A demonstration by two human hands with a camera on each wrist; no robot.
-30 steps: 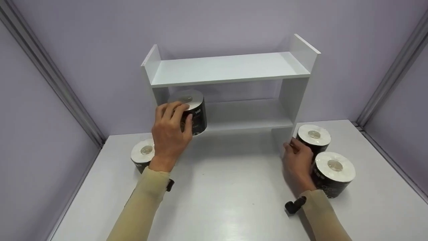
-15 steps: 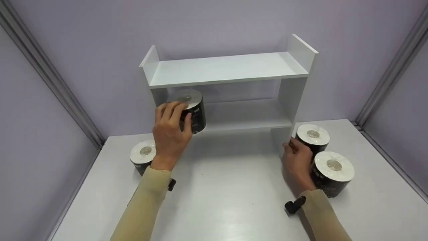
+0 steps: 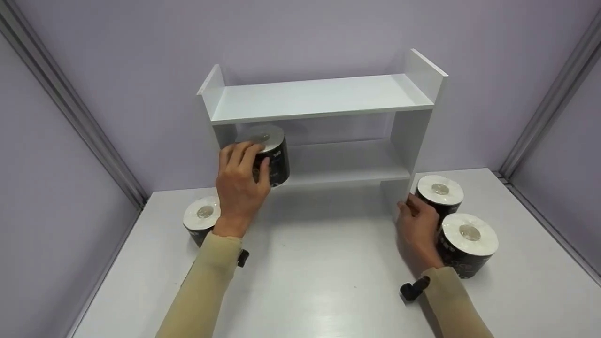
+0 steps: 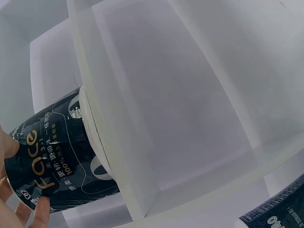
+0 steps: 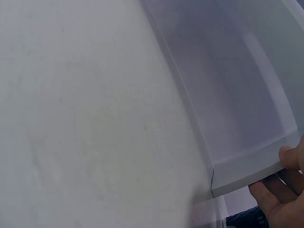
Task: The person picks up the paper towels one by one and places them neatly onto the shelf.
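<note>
Black-wrapped cylindrical paper roll with white top [image 3: 278, 164]: roughly upright at the left end of the opening between upper board [image 3: 324, 96] and lower board [image 3: 350, 162]; apparently jutting past the lower board's front edge; impossible to tell whether resting or lifted.
Risk at the upper board: could catch on the front edge if raised or tilted, judging by the tight headroom.
Risk at the lower board: could topple forward if released with too little base supported.
Left hand [image 3: 242, 180]: spread to the roll's width, fingers and thumb curled round the side, gripping.
Right hand [image 3: 418, 225]: nearly closed, pinching the front edge of the white right side panel [image 5: 247, 176], low down.
White shelf unit [image 3: 413, 136]: standing toward the rear edge of the white bench [image 3: 319, 291]; could shift under a hard push if left unbraced.
Matching left roll [image 3: 204, 216]: near the bench's rear left corner.
Matching right rolls [image 3: 469, 234]: toward the bench's right edge, beside the right hand.
</note>
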